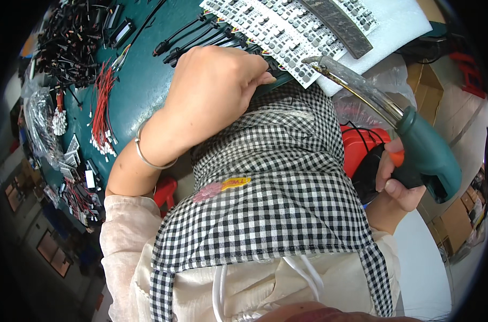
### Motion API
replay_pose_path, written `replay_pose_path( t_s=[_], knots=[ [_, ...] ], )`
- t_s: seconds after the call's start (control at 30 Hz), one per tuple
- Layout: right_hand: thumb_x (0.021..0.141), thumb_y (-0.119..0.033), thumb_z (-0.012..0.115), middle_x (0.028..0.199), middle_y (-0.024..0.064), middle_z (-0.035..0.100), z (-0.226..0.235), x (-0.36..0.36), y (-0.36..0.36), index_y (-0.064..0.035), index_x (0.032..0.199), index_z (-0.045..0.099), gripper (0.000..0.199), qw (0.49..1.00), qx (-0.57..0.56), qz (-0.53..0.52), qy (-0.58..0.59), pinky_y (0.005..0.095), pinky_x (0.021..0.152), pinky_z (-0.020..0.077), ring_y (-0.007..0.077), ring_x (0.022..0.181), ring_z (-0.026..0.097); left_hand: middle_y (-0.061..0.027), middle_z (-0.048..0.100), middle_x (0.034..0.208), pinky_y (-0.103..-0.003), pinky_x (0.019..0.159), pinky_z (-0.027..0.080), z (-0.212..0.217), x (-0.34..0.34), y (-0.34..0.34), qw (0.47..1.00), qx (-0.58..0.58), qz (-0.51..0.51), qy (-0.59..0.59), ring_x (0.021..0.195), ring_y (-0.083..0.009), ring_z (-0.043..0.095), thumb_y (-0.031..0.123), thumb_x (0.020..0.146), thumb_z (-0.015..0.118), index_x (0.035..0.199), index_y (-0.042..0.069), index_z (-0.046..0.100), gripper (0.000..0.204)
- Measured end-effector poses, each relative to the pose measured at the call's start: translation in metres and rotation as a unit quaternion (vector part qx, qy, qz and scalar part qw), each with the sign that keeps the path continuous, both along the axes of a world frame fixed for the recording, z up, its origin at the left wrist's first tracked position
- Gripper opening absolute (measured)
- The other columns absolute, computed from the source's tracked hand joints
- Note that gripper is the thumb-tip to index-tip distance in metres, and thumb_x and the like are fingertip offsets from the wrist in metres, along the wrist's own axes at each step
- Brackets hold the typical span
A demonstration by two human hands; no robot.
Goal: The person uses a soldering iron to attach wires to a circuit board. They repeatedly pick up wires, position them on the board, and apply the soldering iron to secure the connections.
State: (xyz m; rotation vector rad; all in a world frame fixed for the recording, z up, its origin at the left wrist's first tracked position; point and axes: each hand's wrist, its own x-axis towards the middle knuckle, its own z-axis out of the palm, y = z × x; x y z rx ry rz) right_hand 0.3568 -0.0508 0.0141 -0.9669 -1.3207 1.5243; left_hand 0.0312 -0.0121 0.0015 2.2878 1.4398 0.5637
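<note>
My right hand (398, 180) grips a green soldering gun (429, 150) with an orange trigger, off to the right. Its metal tip reaches up and left to the edge of a white circuit board panel (281, 40) filled with small parts. My left hand (214, 86) is closed, thumb and forefinger pinched together at the panel's near left edge. Whatever lies between those fingers is hidden. Beside that hand, several black cables (182, 35) with plugs run to the panel's left edge. A dark, worn curved bar (338, 27) rests across the panel.
White foam (407, 21) lies beneath the panel on the green table (139, 94). Left of my arm are red wires with white connectors (102, 96) and a heap of black cables (67, 43). Clear plastic wrap (381, 80) and a red object (362, 142) sit below the soldering gun's tip.
</note>
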Motion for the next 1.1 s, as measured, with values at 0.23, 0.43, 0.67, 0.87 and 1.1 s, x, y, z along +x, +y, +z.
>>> replay_pose_path(
  t_s=[0.23, 0.43, 0.67, 0.87, 1.1],
  knots=[
    [0.066, -0.013, 0.073, 0.062, 0.0098, 0.053, -0.003, -0.001, -0.004, 0.0176, 0.112, 0.045, 0.061, 0.999, 0.004, -0.032, 0.007, 0.0213, 0.038, 0.0368, 0.0130, 0.039, 0.047, -0.0095, 0.064, 0.066, -0.028, 0.049, 0.046, -0.006, 0.006, -0.004, 0.997, 0.050, 0.039, -0.033, 0.053, -0.0219, 0.060, 0.005, 0.072, 0.075, 0.078, 0.002, 0.068, 0.010],
    [0.067, -0.014, 0.072, 0.054, 0.0066, 0.050, -0.006, 0.001, -0.005, 0.0175, 0.111, 0.045, 0.061, 0.999, 0.007, -0.034, 0.008, 0.0210, 0.037, 0.0356, 0.0128, 0.037, 0.046, -0.0103, 0.064, 0.065, -0.027, 0.047, 0.044, -0.011, 0.008, -0.004, 0.993, 0.092, 0.033, -0.065, 0.050, -0.0198, 0.058, 0.005, 0.075, 0.074, 0.079, 0.001, 0.068, 0.008],
    [0.065, -0.013, 0.074, 0.055, 0.0062, 0.050, -0.010, 0.002, -0.007, 0.0177, 0.110, 0.045, 0.061, 0.999, 0.015, -0.041, 0.012, 0.0212, 0.037, 0.0355, 0.0129, 0.038, 0.046, -0.0115, 0.056, 0.054, -0.033, 0.042, 0.041, -0.012, 0.017, -0.007, 0.985, 0.001, 0.107, -0.135, 0.043, -0.0257, 0.053, 0.012, 0.078, 0.071, 0.070, 0.003, 0.066, 0.014],
    [0.064, -0.012, 0.073, 0.056, 0.0066, 0.051, -0.011, 0.002, -0.008, 0.0179, 0.110, 0.046, 0.061, 0.999, 0.011, -0.046, 0.022, 0.0211, 0.037, 0.0355, 0.0127, 0.038, 0.045, -0.0092, 0.060, 0.060, -0.026, 0.045, 0.040, -0.009, 0.012, -0.003, 0.996, 0.043, 0.042, -0.072, 0.047, -0.0168, 0.054, 0.005, 0.077, 0.072, 0.077, 0.001, 0.067, 0.006],
    [0.063, -0.011, 0.073, 0.057, 0.0067, 0.052, -0.010, 0.005, -0.009, 0.0175, 0.109, 0.047, 0.060, 0.999, 0.008, -0.035, 0.012, 0.0212, 0.037, 0.0356, 0.0129, 0.039, 0.046, -0.0093, 0.063, 0.067, -0.028, 0.046, 0.043, -0.006, 0.004, 0.003, 0.997, 0.071, -0.008, -0.040, 0.049, -0.0209, 0.056, 0.001, 0.073, 0.073, 0.082, 0.001, 0.065, 0.012]
  ],
)
